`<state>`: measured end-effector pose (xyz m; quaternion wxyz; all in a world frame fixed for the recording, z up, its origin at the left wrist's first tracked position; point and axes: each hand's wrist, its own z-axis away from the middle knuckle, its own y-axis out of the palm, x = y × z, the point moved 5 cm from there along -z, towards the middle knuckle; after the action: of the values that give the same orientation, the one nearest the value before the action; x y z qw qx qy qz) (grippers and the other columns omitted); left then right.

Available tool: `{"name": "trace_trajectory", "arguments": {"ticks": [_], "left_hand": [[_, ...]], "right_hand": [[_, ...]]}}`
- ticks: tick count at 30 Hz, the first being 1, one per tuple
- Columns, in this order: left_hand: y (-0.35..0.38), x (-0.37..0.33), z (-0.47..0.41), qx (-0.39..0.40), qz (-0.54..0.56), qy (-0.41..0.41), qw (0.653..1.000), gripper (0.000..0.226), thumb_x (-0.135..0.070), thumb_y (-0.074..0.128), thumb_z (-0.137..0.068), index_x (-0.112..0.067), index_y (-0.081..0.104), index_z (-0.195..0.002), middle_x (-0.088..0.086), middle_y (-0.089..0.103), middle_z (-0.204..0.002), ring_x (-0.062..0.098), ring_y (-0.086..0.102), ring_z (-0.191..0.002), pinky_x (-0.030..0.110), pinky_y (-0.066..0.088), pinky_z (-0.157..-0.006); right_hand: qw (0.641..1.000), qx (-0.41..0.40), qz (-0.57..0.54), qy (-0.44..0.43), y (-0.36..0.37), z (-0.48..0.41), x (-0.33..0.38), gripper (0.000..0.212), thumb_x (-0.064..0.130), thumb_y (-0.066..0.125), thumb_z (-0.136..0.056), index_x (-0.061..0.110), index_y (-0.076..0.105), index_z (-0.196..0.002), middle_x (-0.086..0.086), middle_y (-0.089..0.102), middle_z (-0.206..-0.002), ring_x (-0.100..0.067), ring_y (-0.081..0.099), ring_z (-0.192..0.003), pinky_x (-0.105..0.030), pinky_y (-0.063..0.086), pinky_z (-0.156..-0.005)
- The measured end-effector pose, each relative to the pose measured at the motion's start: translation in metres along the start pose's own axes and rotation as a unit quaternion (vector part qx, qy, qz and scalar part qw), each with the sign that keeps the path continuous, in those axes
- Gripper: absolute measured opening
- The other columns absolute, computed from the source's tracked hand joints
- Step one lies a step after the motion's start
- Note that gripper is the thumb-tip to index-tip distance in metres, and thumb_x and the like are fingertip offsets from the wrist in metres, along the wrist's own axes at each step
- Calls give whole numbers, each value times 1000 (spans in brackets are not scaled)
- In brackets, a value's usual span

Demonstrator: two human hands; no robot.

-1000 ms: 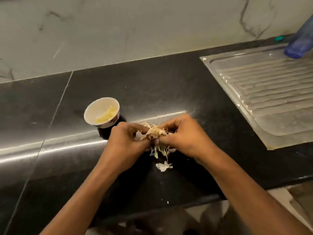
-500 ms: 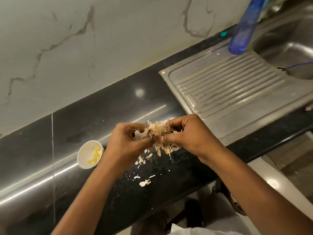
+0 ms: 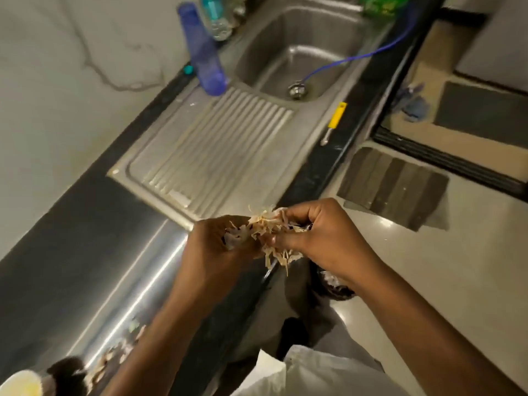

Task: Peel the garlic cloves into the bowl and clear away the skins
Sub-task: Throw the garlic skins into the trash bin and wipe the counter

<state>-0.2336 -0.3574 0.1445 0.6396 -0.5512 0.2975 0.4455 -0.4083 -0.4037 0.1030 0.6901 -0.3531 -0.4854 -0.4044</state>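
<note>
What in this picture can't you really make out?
Head view:
Small white bowl: cut by the bottom-left corner, contents a yellow blur.
Papery garlic skins: left hand and right hand hide the bundle's core.
Scraps on the black counter: motion-blurred.

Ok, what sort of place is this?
Probably a home kitchen: a steel sink with a ribbed drainboard set in a dark counter, plus garlic skins bunched between the left hand and right hand.

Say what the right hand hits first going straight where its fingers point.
The right hand grips the bunch of pale papery garlic skins; just past them, probably the left hand.
</note>
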Motion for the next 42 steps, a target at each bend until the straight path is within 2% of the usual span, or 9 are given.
{"name": "trace_trajectory", "arguments": {"ticks": [3,6,11,15,22,29,33,38,42], "left_hand": [[61,-6,-22,51,-27,15,998,19,-15,84,-87,-18,75,-70,2,68,-59,3,49,-51,22,37,-49],[131,4,-41,108,-22,-3,994,27,-10,82,-87,-27,73,-68,-13,69,-56,-5,54,-49,13,39,-50],[234,50,-64,217,20,-48,975,16,-25,78,-83,-24,82,-99,-5,81,-89,16,79,-86,46,65,-78],[298,115,-79,252,29,-109,961,11,-20,80,-84,-27,84,-91,1,81,-84,16,78,-79,40,64,-80],[405,260,-111,201,-33,-294,934,11,-5,81,-87,-9,80,-97,-1,75,-80,10,69,-68,14,51,-54],[484,400,-137,176,8,-435,883,28,-6,75,-89,-5,74,-117,14,77,-109,28,76,-95,42,65,-84],[506,441,-149,160,5,-448,879,15,1,71,-93,-10,71,-102,9,71,-98,26,71,-92,37,63,-82],[524,477,-156,149,-19,-446,882,29,-12,67,-95,-13,73,-123,11,72,-116,31,71,-103,45,64,-89],[528,493,-162,131,-68,-418,896,28,-29,63,-97,-11,74,-114,13,74,-109,36,73,-100,51,64,-89]], "right_hand": [[997,-73,3,25,-54,15,-35,20,24,95,-75,20,85,-92,8,81,-83,-3,73,-75,-21,52,-70],[987,-147,6,57,-103,33,-82,30,35,97,-71,18,85,-94,6,80,-86,-4,71,-78,-24,51,-70],[975,-199,-54,81,-147,55,-162,18,11,92,-79,17,86,-95,6,82,-87,-11,78,-81,-25,59,-70],[956,-250,-65,139,-152,54,-258,20,11,91,-81,20,86,-99,5,83,-88,-20,80,-85,-37,62,-75],[930,-292,-67,214,-139,20,-438,13,7,86,-86,19,85,-89,6,79,-77,-7,73,-69,-28,55,-66],[896,-288,-130,313,-114,-14,-586,22,10,70,-96,19,83,-111,0,82,-104,-19,78,-100,-43,63,-94],[870,-301,-179,348,-108,-27,-634,27,9,58,-103,21,81,-110,-1,81,-107,-19,77,-99,-41,64,-91],[849,-292,-178,403,-105,-43,-678,33,30,48,-111,14,76,-117,-7,77,-113,-25,73,-106,-44,61,-94],[865,-313,-66,385,-112,-46,-685,26,23,56,-106,13,79,-111,-7,79,-105,-29,75,-98,-48,63,-88]]}}
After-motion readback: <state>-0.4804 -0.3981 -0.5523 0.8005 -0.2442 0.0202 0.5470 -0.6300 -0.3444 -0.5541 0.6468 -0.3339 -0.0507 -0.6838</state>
